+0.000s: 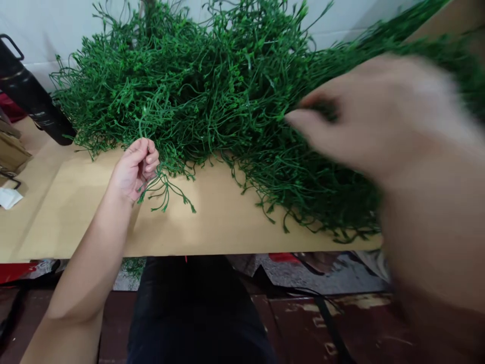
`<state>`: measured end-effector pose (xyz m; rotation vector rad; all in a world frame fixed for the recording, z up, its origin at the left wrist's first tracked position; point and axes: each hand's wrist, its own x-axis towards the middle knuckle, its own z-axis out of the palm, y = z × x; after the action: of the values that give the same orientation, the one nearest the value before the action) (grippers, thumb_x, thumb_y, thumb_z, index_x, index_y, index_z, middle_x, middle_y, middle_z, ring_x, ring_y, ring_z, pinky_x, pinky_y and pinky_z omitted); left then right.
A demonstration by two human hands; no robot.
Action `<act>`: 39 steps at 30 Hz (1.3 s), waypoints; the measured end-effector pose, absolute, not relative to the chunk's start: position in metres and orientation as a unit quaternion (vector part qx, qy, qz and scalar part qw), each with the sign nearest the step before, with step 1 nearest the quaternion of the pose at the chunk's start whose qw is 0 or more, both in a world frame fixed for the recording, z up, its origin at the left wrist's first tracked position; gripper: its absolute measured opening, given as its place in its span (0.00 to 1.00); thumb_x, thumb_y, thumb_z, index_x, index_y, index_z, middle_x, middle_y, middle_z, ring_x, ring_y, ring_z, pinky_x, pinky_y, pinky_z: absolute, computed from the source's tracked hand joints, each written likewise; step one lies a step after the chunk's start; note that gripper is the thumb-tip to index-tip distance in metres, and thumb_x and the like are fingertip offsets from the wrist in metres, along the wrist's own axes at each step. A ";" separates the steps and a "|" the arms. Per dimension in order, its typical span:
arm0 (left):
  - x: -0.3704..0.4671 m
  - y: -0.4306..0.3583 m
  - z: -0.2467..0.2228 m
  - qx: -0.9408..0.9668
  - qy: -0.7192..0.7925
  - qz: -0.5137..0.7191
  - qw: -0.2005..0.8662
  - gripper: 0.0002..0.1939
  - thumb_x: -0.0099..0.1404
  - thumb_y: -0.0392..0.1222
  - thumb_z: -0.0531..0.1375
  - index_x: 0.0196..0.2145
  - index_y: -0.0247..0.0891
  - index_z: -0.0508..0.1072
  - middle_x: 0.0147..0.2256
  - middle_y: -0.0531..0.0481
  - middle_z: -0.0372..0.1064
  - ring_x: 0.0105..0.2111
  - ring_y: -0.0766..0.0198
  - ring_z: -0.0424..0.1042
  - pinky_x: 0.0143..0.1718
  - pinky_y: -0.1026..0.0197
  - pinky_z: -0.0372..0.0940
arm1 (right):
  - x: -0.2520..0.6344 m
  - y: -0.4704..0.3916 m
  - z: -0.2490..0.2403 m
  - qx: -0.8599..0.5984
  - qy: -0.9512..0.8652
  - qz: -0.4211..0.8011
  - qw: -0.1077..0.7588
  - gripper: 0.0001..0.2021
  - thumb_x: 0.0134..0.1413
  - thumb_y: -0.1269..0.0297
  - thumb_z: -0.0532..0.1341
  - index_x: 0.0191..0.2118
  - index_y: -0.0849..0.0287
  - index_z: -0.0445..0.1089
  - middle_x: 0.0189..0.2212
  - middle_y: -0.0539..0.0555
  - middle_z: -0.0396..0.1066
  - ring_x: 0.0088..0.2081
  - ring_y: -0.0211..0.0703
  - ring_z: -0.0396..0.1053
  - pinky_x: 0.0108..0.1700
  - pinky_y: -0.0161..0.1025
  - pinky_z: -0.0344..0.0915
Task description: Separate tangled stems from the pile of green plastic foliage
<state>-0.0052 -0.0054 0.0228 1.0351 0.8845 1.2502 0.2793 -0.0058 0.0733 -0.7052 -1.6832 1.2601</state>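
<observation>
My left hand point(138, 164) is closed around a small bunch of thin green artificial plant stems point(166, 189). Their forked tips hang out below my fingers, and more stems stick up above them. Behind it, a large tangled heap of the same artificial greenery point(204, 96) spreads along the back of the cardboard-covered table point(212, 217). My right hand point(364, 111) is in front of the heap's right part, smeared by motion. Its thumb and forefinger curve toward each other; whether anything is between them cannot be made out.
A black bottle point(36, 96) leans at the left end of the heap. Nearer the left edge are a cardboard box point(13, 151) and a crumpled white paper point(9, 197). A pale wall point(34, 25) stands behind. My dark-clothed legs point(197, 313) are below the table's front edge.
</observation>
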 end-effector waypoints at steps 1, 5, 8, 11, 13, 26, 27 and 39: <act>-0.004 -0.005 0.022 0.450 0.383 0.536 0.602 0.15 0.63 0.46 0.56 0.23 0.37 0.59 0.17 0.59 0.49 0.14 0.79 0.52 0.12 0.74 0.45 | 0.254 -0.014 0.066 -0.358 -0.728 0.372 0.451 0.10 0.48 0.79 0.60 0.21 0.61 0.69 0.17 0.45 0.58 0.21 0.25 0.54 0.21 0.27 0.52; -0.003 -0.005 0.015 0.477 0.376 0.539 0.584 0.14 0.61 0.46 0.59 0.23 0.36 0.62 0.18 0.59 0.54 0.15 0.78 0.54 0.14 0.74 0.49 | 0.175 -0.022 0.033 -0.437 -0.816 0.158 0.345 0.09 0.49 0.62 0.63 0.31 0.64 0.70 0.28 0.53 0.64 0.31 0.35 0.58 0.34 0.36 0.56; -0.005 -0.003 0.010 0.495 0.370 0.552 0.560 0.13 0.59 0.46 0.61 0.23 0.35 0.65 0.18 0.58 0.56 0.17 0.77 0.57 0.16 0.74 0.53 | 0.146 -0.014 0.016 -0.425 -0.821 0.208 0.320 0.11 0.52 0.61 0.60 0.34 0.65 0.68 0.29 0.53 0.64 0.32 0.35 0.58 0.35 0.34 0.55; -0.005 -0.002 0.008 0.514 0.370 0.565 0.529 0.12 0.59 0.45 0.61 0.24 0.35 0.67 0.17 0.58 0.56 0.17 0.77 0.58 0.17 0.73 0.54 | 0.136 -0.007 0.007 -0.421 -0.808 0.258 0.322 0.08 0.53 0.64 0.57 0.30 0.64 0.67 0.26 0.50 0.62 0.30 0.33 0.57 0.33 0.32 0.53; -0.003 -0.001 0.007 0.527 0.374 0.568 0.509 0.12 0.60 0.44 0.61 0.24 0.35 0.67 0.17 0.57 0.58 0.18 0.76 0.59 0.18 0.73 0.55 | 0.136 -0.005 0.003 -0.430 -0.795 0.263 0.337 0.06 0.52 0.66 0.56 0.29 0.64 0.67 0.25 0.50 0.62 0.28 0.32 0.57 0.32 0.32 0.53; -0.007 -0.003 0.012 0.509 0.407 0.613 0.446 0.13 0.62 0.47 0.58 0.24 0.37 0.65 0.18 0.58 0.55 0.18 0.75 0.60 0.19 0.72 0.56 | 0.155 -0.006 -0.006 -0.425 -0.787 0.224 0.386 0.12 0.52 0.76 0.47 0.31 0.63 0.67 0.30 0.54 0.66 0.33 0.35 0.62 0.38 0.34 0.59; -0.007 -0.003 0.012 0.512 0.408 0.603 0.456 0.13 0.62 0.47 0.58 0.24 0.37 0.65 0.18 0.58 0.55 0.18 0.75 0.60 0.19 0.72 0.56 | 0.155 -0.006 -0.006 -0.420 -0.783 0.229 0.398 0.11 0.54 0.74 0.48 0.33 0.64 0.67 0.32 0.55 0.66 0.34 0.35 0.62 0.38 0.34 0.59; 0.001 -0.002 0.007 0.541 0.391 0.565 0.485 0.13 0.60 0.47 0.60 0.24 0.36 0.66 0.18 0.57 0.58 0.18 0.75 0.61 0.18 0.72 0.56 | 0.138 -0.008 -0.008 -0.428 -0.752 0.344 0.364 0.16 0.52 0.55 0.57 0.24 0.62 0.58 0.20 0.46 0.54 0.24 0.28 0.49 0.28 0.32 0.47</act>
<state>0.0014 -0.0022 0.0075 1.3176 0.9520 1.3751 0.1375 -0.0076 -0.0077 -1.1020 -1.9355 0.8850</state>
